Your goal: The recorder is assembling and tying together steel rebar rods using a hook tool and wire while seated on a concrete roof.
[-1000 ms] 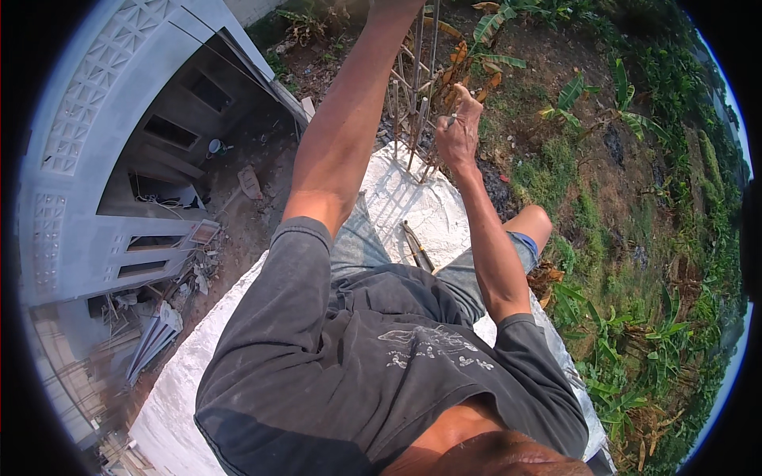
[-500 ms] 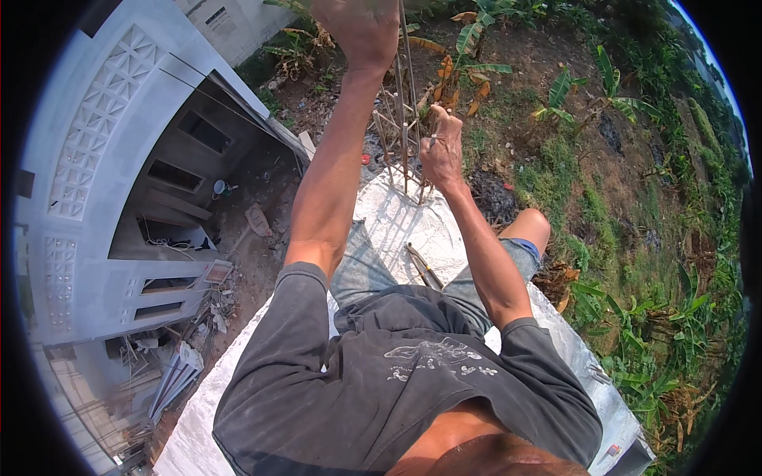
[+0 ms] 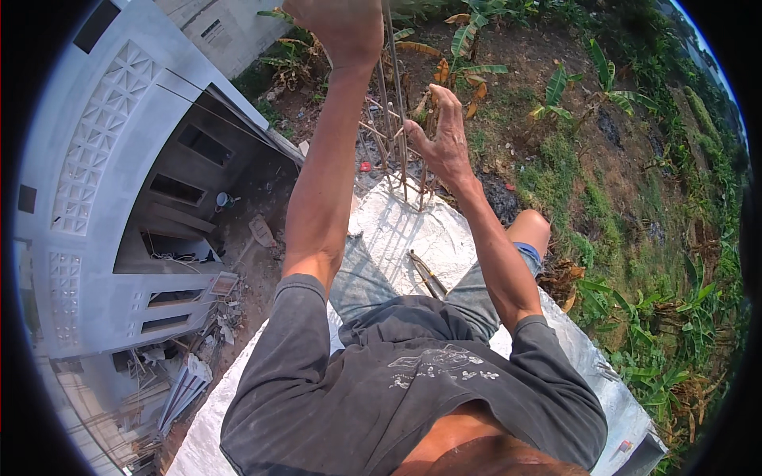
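Observation:
Upright steel reinforcing bars (image 3: 402,143) rise from the white concrete ledge (image 3: 413,230) between my legs, tied with a few cross pieces. My left hand (image 3: 341,32) is raised at the top edge, left of the tallest bars; its fingers are cut off or hidden, so its grip does not show. My right hand (image 3: 446,143) is just right of the bars, thumb apart from the fingers and nothing visible in it. The thumb tip is close to a bar; whether it touches I cannot tell. Pincers with yellowish handles (image 3: 427,274) lie on the ledge in front of me.
I sit astride the high ledge. Far below on the left stands an unfinished grey building (image 3: 95,159) with rubble (image 3: 226,317) beside it. On the right, the ground drops to a sloping plot with banana plants (image 3: 556,87) and weeds.
My left hand has shifted slightly left and up, away from the bars. The right hand has opened, its thumb spreading toward the bars. The pincers stay on the ledge.

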{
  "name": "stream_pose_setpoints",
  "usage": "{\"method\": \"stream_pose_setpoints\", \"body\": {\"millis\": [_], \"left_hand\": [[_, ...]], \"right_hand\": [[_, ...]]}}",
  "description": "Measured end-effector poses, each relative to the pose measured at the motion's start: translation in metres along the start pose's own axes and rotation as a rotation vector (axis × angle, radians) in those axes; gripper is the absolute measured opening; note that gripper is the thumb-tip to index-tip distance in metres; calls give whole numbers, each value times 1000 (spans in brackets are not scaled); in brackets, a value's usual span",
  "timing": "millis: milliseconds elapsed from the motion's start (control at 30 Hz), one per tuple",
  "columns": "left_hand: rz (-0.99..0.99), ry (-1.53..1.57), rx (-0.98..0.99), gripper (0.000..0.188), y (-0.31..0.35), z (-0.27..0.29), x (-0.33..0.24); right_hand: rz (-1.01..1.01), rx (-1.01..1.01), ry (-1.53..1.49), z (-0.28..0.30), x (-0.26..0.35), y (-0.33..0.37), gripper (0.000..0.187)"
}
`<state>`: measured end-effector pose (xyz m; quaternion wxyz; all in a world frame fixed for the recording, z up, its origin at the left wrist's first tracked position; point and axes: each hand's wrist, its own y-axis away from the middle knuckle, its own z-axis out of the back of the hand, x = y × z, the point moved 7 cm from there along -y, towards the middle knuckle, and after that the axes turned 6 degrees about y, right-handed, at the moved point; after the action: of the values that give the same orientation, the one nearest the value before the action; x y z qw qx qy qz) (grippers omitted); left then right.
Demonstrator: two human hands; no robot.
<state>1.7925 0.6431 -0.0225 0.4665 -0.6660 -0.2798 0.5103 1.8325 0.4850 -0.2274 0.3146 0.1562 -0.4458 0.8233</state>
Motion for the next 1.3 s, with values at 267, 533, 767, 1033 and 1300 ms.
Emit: {"method": "stream_pose_setpoints", "body": {"millis": [267,533,767,1033,1300], "left_hand": [[-15,14,-82,22,-2,1,-14],[-20,81,-75,26,0,3,-8],[-16,139,-42,21,-2,2,-6],[-381,-186,14,18,-2,-7,7],[125,157,103,27,-9,-4,-11]], "right_hand": [[-207,85,-198,-22,-29,-1,61],[-232,293,-69,-21,-18,1,64],[-157,519,226,-29,-16,-18,73],[-261,656,118,-41,-18,-39,39],[-210,355,304,-46,-16,-41,26]]}}
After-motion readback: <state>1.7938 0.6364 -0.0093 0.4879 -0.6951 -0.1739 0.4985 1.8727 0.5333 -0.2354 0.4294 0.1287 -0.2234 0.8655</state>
